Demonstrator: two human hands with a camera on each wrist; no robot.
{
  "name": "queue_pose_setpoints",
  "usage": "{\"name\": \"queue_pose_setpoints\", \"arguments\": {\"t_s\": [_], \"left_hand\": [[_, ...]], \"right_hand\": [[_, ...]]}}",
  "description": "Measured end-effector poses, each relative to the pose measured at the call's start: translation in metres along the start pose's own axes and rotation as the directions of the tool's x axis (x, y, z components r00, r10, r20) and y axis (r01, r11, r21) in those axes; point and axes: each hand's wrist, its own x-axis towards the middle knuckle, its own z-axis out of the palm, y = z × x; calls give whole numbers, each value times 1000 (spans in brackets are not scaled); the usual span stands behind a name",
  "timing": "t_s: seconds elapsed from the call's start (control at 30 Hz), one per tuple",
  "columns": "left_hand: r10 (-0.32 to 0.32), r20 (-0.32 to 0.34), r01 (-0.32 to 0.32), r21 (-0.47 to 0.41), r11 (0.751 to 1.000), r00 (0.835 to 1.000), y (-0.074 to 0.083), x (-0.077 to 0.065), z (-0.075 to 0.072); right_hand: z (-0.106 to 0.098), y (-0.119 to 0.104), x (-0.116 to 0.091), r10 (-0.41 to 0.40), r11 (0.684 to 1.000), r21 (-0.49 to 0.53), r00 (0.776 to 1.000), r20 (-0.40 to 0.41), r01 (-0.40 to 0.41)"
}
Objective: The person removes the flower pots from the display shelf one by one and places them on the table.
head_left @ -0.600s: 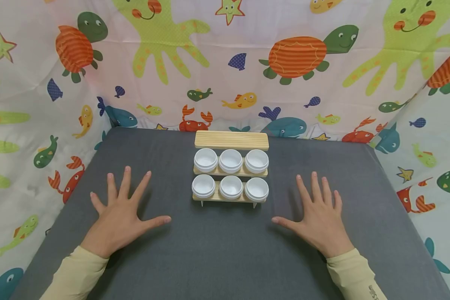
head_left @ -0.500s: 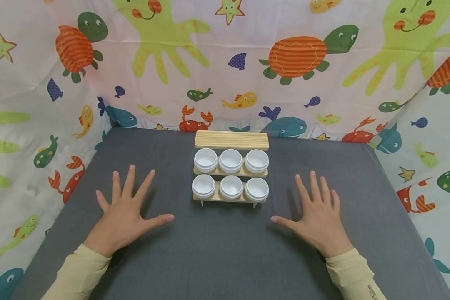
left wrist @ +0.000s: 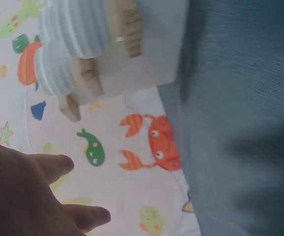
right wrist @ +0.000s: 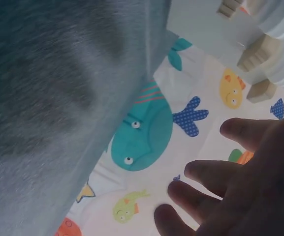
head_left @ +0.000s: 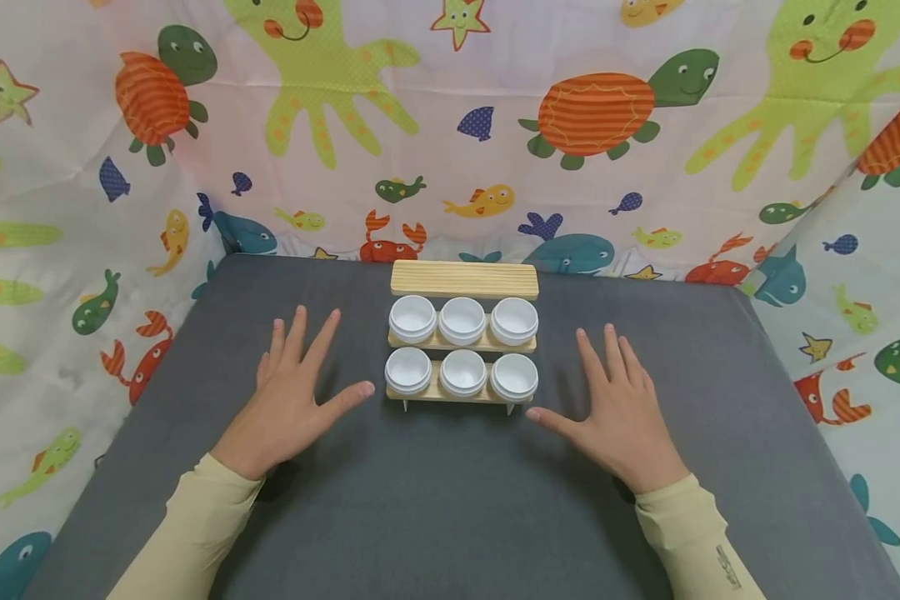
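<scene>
A small tiered stand (head_left: 463, 280) with light wooden shelves is near the back middle of the table. White round jars (head_left: 462, 321) sit three to a row on its two lower shelves; the top shelf is bare. To its left, my left hand (head_left: 288, 404) hovers with fingers spread, its thumb tip just short of the front row. My right hand (head_left: 618, 421) is on the other side, fingers also spread, thumb pointing at the stand. Neither hand touches anything. Both wrist views show the stand's pale side panel (left wrist: 156, 59) and ribbed jars beyond the fingers.
A dark grey cloth (head_left: 450, 500) covers the table. Around its back and sides hangs a white curtain (head_left: 435, 92) printed with sea animals. The stand's back is close to the curtain.
Both hands have moved forward and inward toward the stand, the left one farther. The stand and its jars have stayed in place.
</scene>
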Motion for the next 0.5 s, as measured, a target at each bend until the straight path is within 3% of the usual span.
{"name": "queue_pose_setpoints", "arguments": {"t_s": [0.17,0.37,0.43,0.5], "left_hand": [[-7,18,9,-123,992,1000,11,18,2],[-29,58,45,-303,952,998,23,41,8],[-34,81,63,-381,922,996,26,47,10],[-53,121,106,-485,868,991,28,53,11]], "right_hand": [[-4,-11,9,4,1000,25,1000,18,-5],[-10,-24,16,-33,996,80,999,-34,35],[-13,-29,18,-43,994,99,997,-58,49],[-15,-35,21,-46,992,112,996,-78,54]]}}
